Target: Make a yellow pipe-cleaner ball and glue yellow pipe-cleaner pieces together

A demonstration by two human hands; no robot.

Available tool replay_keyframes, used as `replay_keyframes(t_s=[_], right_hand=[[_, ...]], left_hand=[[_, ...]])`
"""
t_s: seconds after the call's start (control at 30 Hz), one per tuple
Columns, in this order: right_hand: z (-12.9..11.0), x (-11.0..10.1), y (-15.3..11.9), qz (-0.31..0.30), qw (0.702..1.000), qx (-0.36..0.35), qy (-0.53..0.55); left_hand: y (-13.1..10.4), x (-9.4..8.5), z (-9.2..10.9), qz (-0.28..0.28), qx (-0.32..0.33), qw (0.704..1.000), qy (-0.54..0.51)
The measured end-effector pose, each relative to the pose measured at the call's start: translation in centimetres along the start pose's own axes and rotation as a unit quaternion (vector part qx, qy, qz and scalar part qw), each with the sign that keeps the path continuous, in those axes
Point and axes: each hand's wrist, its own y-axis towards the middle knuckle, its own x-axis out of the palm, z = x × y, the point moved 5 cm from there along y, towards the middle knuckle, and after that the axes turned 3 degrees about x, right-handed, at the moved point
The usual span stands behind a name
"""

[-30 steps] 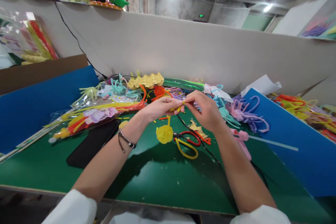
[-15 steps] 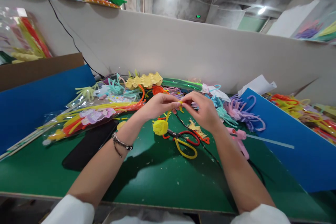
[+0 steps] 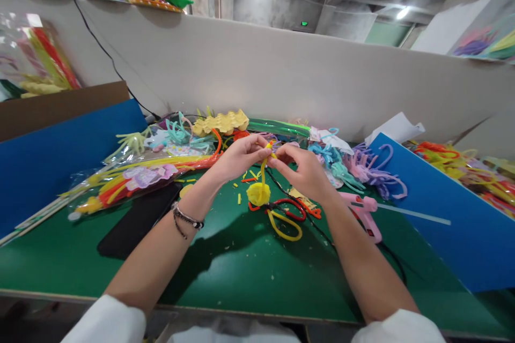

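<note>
A yellow pipe cleaner (image 3: pixel 263 172) runs down from my fingertips to a round yellow fuzzy ball (image 3: pixel 258 193) hanging over the table. My left hand (image 3: pixel 246 156) pinches its top end, where a small orange bit shows. From the other side my right hand (image 3: pixel 301 168) closes thumb and fingers on the same end. Below the ball lie scissors (image 3: pixel 286 226) with one red and one yellow handle loop, their blades partly hidden. Short yellow and orange cut pieces (image 3: pixel 250 178) are scattered behind the ball.
A pink glue gun (image 3: pixel 368 217) with a clear stick lies right of my forearm. A black phone-like slab (image 3: pixel 134 228) is at left. Bagged pipe cleaners (image 3: pixel 132 185), a yellow egg-carton piece (image 3: pixel 225 122) and purple bundles (image 3: pixel 380 171) line the back. Blue boards (image 3: pixel 450 225) flank the green table.
Both hands have shifted slightly left and up. The yellow ball has swung right and now hangs below my fingers, with more of its stem showing.
</note>
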Motion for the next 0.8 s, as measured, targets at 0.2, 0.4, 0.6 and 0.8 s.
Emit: replay_keyframes(t_s=[0.2,0.4,0.6,0.8], right_hand=[[-0.3,0.5,-0.2,-0.039,0.999,0.007,-0.013],[-0.3,0.5,-0.3,-0.078,0.997,0.018,0.004],[-0.6,0.1,-0.3,-0.074,0.996,0.007,0.056],[-0.7,-0.5,-0.4,-0.027,0.998,0.012,0.057]], left_hand=[[-0.2,0.2,0.3,-0.003,0.033,0.996,0.084],[-0.5,0.5,0.6,-0.023,0.028,0.996,0.086],[-0.5,0.9,0.8,-0.047,0.053,0.997,-0.009],[-0.7,0.6,1.1,-0.053,0.078,0.995,0.001]])
